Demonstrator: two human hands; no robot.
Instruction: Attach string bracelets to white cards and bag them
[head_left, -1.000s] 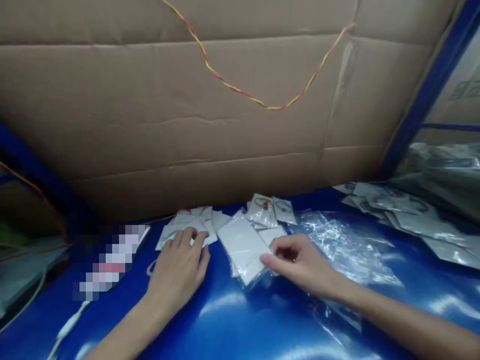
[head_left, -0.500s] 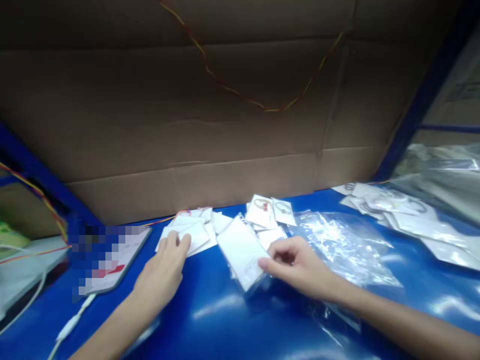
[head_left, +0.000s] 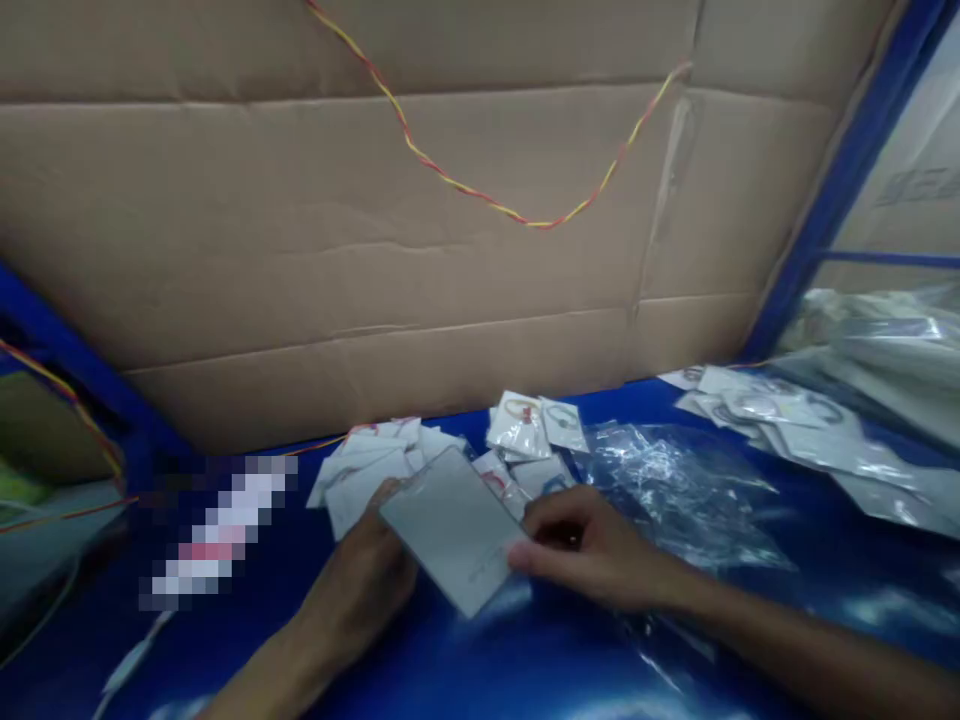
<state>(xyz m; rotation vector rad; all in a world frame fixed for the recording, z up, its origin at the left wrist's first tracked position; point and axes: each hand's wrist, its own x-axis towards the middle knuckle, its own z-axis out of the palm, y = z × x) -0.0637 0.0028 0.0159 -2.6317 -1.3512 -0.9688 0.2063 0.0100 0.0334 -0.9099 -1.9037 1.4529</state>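
Blue table (head_left: 480,675); far edge runs along a cardboard panel (head_left: 360,260). At the table's left side: pixelated flat object (head_left: 225,530), details unreadable, with a white cable (head_left: 131,665) trailing from its near end.

Next, left hand (head_left: 364,580): fingers bent, partly hidden behind the held card; cannot tell whether they grip anything. Just beyond it, a loose pile of white cards (head_left: 367,470), overlapping, toward the far edge.

Centre: white card (head_left: 457,530), tilted, one corner pointing toward the near side, raised in front of the left hand. Right hand (head_left: 592,555) pinches its right corner between thumb and bent fingers. The hands are apart, the card spanning between them.

Behind the card, near the far edge: bagged cards with bracelets (head_left: 517,430). Right of these, crumpled clear bags (head_left: 675,490), beyond the right forearm. Toward the far right corner: overlapping heap of packed cards (head_left: 810,430), well apart from both hands.
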